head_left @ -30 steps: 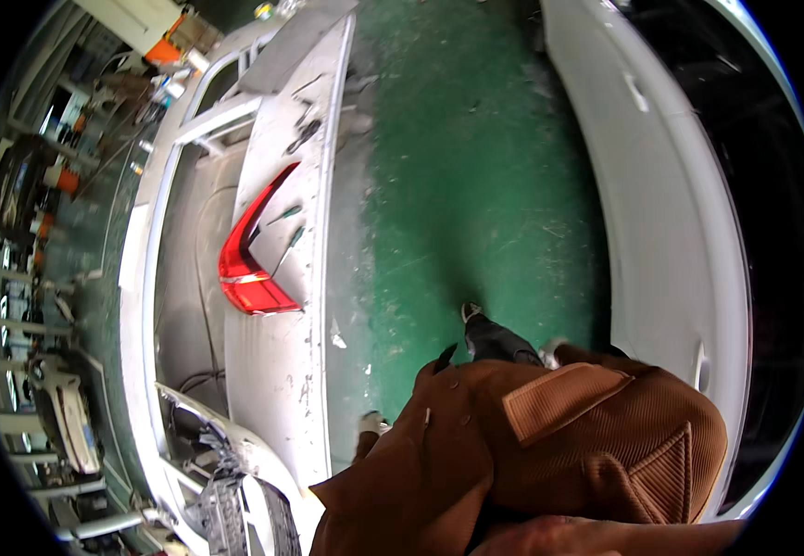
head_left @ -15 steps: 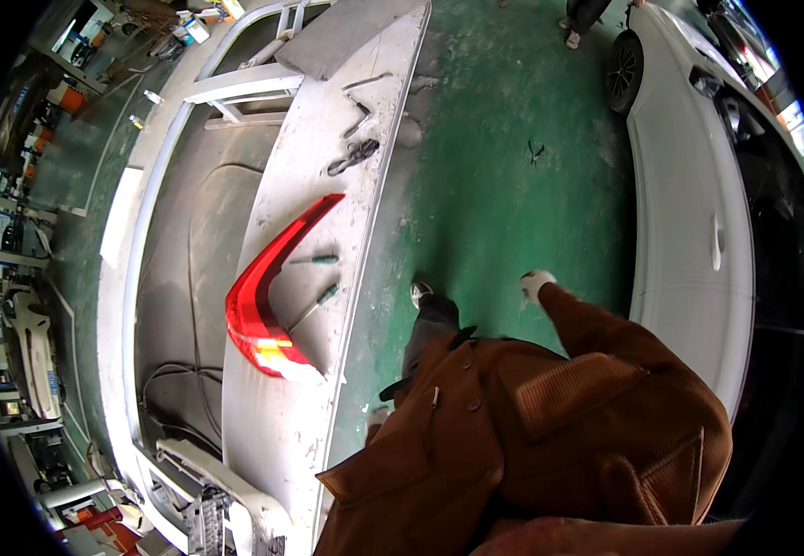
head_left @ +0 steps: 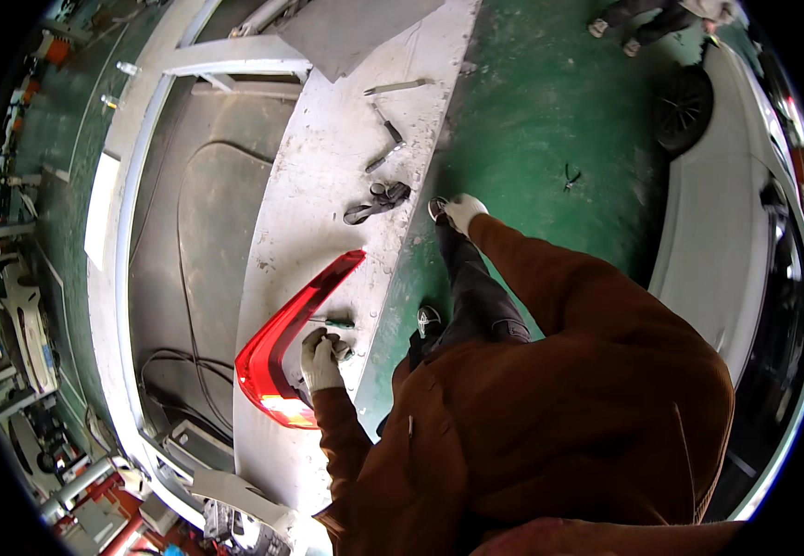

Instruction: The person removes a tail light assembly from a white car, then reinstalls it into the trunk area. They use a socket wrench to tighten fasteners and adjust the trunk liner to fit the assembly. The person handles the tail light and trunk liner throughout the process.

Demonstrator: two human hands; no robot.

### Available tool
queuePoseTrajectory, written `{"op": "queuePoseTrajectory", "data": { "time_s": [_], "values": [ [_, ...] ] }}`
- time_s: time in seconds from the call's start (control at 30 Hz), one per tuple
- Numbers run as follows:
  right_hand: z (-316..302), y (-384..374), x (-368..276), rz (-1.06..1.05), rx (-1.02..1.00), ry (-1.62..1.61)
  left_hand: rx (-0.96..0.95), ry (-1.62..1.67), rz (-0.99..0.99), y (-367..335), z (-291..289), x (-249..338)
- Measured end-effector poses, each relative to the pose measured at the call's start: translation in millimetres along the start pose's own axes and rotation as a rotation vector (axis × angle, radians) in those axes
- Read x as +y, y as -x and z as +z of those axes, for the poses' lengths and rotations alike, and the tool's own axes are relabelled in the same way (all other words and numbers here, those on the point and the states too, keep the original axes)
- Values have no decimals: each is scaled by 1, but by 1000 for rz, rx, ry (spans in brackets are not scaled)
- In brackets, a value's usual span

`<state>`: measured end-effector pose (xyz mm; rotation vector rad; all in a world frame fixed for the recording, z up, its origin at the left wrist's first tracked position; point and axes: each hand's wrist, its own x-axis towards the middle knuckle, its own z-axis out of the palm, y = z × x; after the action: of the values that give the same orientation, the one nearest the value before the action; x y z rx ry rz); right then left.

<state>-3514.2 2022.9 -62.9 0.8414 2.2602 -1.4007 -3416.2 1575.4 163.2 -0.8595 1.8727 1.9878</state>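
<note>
Red lamp: a long curved tail lamp (head_left: 286,338) lies on the pale panel (head_left: 328,185), its lit end low and its thin tip pointing up toward the middle of the panel.
Cables: dark cables (head_left: 175,361) loop in the recess just left of the lamp.
Left hand: the white-gloved left hand (head_left: 320,360) sits right against the lamp's inner edge, fingers curled together round a small tool; how tightly it is clamped, I cannot tell.
Screwdriver: a green-handled screwdriver (head_left: 335,322) lies on the panel just above that hand, near the lamp.
Tools on panel: further up, a dark pair of pliers (head_left: 379,199) rests on the panel, with slim metal tools (head_left: 385,139) above it.
Right hand: the gloved right hand (head_left: 464,211) is stretched out to the panel's right edge, fingers bent together over a small round dark piece (head_left: 437,208); whether it grips or only touches, I cannot tell.
Floor: green floor (head_left: 532,120) runs beside the panel, with a small dark tool (head_left: 569,176) lying on it, well apart from both hands.
Car: a white car (head_left: 726,241) stands at the right.
Other person: someone's legs (head_left: 638,23) show at the top, near the car's wheel.
</note>
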Motion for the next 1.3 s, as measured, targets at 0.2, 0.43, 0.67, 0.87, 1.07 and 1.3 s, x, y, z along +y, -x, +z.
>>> {"op": "queuePoseTrajectory", "data": {
  "time_s": [0.2,0.43,0.67,0.87,1.07,1.3],
  "values": [
    [53,-184,-97,-201,-75,736,173,214,-273,-3,84,5],
    [50,-208,-161,392,-352,490,52,-703,-189,-63,219,82],
    [-42,-139,-206,281,-482,-417,5,-417,-344,-229,345,104],
    [-81,-86,-200,146,-934,-1103,-112,317,-668,-293,340,37],
    [-116,-68,-190,196,-539,-1011,-156,216,-749,-268,414,32],
    [-187,4,-128,111,-41,-1158,-31,-287,-446,-341,424,-43]
  ]
}}
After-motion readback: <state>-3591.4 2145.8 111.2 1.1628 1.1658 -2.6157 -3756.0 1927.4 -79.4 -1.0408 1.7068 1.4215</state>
